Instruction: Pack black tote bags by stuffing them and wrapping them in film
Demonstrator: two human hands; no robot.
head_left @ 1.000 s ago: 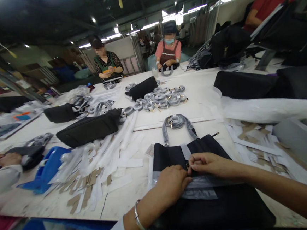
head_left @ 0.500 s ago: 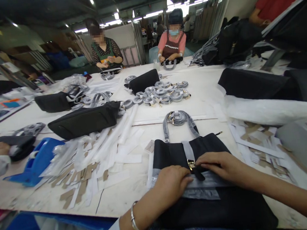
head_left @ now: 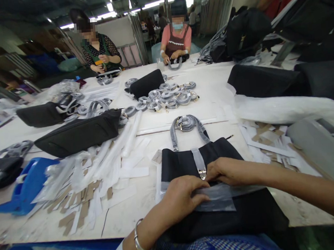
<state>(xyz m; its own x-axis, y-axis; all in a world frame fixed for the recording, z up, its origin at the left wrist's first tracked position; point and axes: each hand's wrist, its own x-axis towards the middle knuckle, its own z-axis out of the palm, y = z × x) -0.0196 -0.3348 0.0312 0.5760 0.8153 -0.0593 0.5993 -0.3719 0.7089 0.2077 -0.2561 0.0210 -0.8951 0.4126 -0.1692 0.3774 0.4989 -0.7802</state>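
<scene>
A black handbag lies flat before me, its handle in clear wrap pointing away. A wrapped strap runs down the bag's front to a shiny metal buckle. My left hand lies just below the buckle, thumb and fingers closed toward each other, against a strip of clear plastic film. Right of the buckle, my right hand has its fingers curled in a pinch. The strap's tip under the buckle is hidden by both hands, so what the fingertips hold does not show.
Coiled wrapped straps and black bags lie across the table. Paper and card scraps are strewn left, with a blue tape dispenser. A plastic roll lies right. Co-workers sit opposite.
My right hand has shifted in toward the buckle and curled its fingers. The strap tip, visible before below the buckle, is now covered. The camera view has turned slightly right.
</scene>
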